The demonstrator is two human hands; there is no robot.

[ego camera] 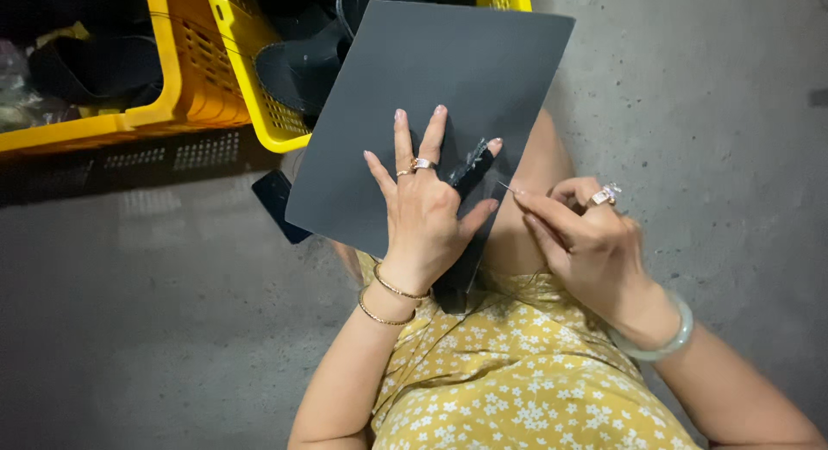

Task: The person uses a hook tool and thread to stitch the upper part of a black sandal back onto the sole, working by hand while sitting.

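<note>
Broadly, biggest first:
Sheet: dark grey board [431, 96] resting on the lap; looks light, stiff yet bendable, matte; best held flat by palm or edges.
Black piece: small strap-like part [470, 170] on the board, soft, pinned under the forefinger.
Left hand [423, 209]: fingers spread flat, pressing down.
Right hand [586, 234]: fingers pinched on a thin needle [507, 187], slippery, sharp.

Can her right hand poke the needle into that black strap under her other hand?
Probably yes. The right hand pinches a thin needle whose tip points at the black strap, with nothing between them. The left hand lies flat on the grey sheet, its fingers pinning the strap's near edge.
</note>
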